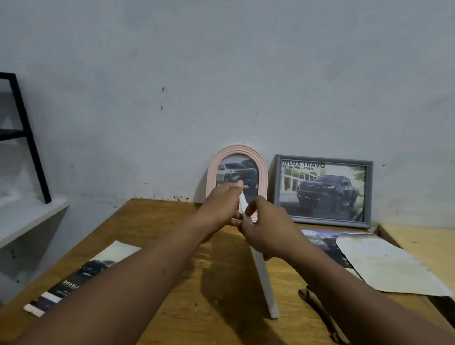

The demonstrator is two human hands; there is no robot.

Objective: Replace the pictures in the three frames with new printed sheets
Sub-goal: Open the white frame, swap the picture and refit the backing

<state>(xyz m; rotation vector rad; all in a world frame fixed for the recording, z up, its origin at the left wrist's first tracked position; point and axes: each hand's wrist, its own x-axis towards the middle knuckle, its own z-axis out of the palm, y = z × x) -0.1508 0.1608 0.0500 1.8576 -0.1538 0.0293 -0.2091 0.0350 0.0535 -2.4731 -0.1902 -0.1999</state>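
Holding white frame edge-on and tilted, lower corner on wooden table; gripping its upper end with left hand and right hand, fingers pinched on it. Just behind the grip, pink arched frame; to the right, grey frame; lower left, printed sheet.

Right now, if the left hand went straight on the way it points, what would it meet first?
Probably the pink arched frame against the wall, right behind the left hand holding the white frame; gap unclear.
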